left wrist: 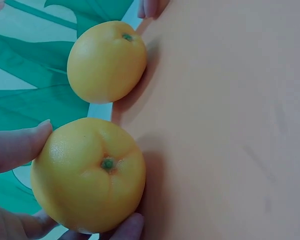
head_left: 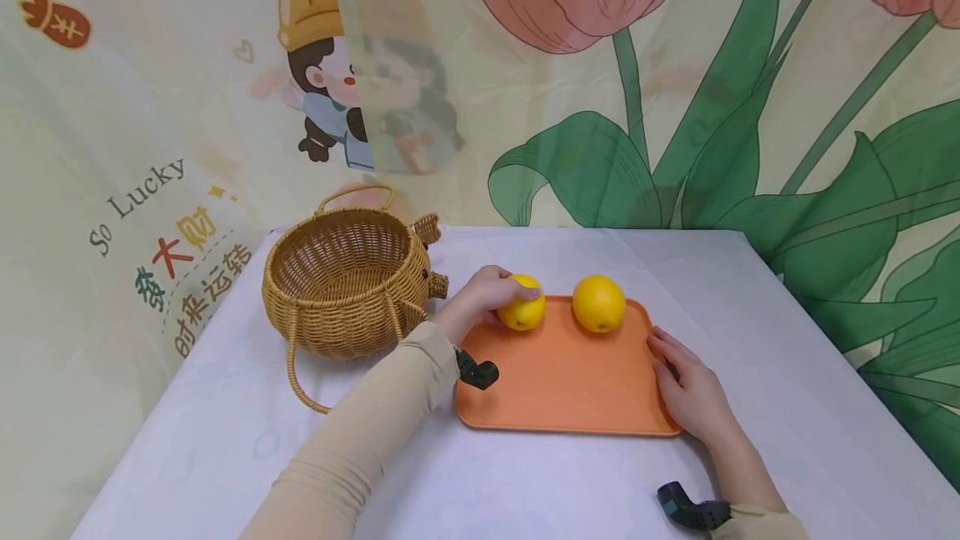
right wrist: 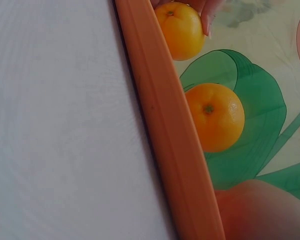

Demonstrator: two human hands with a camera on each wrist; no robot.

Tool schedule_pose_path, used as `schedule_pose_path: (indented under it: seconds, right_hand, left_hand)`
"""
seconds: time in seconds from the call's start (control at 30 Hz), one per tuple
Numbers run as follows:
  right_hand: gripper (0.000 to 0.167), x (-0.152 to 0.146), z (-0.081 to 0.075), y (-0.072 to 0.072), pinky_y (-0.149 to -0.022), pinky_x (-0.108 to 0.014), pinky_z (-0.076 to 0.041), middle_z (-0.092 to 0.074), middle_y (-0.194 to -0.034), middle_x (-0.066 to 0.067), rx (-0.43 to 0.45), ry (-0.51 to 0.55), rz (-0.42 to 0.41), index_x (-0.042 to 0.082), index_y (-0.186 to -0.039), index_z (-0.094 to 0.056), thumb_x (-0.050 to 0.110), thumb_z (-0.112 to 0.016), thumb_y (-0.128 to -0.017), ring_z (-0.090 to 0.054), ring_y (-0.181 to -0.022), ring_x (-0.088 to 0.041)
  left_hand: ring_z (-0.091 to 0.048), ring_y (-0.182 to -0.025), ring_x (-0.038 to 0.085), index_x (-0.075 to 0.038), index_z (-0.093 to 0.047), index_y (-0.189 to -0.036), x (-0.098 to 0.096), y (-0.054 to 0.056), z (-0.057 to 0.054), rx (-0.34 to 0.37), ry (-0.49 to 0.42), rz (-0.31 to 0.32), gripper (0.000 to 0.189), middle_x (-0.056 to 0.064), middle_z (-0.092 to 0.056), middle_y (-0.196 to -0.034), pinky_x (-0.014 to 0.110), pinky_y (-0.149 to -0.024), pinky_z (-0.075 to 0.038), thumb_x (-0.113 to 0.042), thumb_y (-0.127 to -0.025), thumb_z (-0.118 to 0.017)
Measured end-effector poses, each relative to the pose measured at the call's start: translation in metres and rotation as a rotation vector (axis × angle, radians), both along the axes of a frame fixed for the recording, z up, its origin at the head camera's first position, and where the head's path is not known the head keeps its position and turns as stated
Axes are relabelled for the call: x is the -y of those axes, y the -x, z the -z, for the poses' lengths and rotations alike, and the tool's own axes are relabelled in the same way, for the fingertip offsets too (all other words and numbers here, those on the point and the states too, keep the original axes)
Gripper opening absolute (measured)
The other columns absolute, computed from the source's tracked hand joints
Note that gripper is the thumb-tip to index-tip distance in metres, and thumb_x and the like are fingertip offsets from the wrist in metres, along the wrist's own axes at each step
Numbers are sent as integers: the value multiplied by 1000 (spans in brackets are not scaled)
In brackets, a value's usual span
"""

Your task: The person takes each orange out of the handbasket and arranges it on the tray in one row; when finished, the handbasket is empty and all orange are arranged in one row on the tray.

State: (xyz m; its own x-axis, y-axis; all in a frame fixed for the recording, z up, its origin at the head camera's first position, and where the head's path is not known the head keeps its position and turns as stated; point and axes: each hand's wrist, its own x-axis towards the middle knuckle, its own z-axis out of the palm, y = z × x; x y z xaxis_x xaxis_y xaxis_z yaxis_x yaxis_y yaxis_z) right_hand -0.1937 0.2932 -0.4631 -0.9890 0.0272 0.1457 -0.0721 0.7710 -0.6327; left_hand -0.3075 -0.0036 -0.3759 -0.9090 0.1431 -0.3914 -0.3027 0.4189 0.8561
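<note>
Near the back left corner of an orange tray, my left hand holds an orange between thumb and fingers. The left wrist view shows this orange from close up, its green stem end facing the camera. A second orange rests by the tray's back right part, apart from the first. My right hand grips the tray's right edge, with the thumb at the rim. In the right wrist view the tray's rim crosses in front of both oranges, and only part of that hand shows.
Left of the tray stands a pig-shaped wicker basket, open at the top, with one handle hanging down its front. My left forearm passes close in front of it. A white cloth covers the table, and a printed curtain hangs behind.
</note>
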Motion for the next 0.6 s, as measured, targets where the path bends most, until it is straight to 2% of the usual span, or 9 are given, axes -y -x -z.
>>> schedule_pose_path:
  seconds: [0.6]
  right_hand:
    - [45,0,0,0,-110,-64,-33,-38,-160,-19,1,0,-3,-3,-151,-45,8,-49,-107,-33,-145,-45]
  left_hand:
    - [-57,-103,29,0,-50,-136,2,-2,1,2,-40,3,65,13,-55,-121,45,-90,-57,-31,-88,-81]
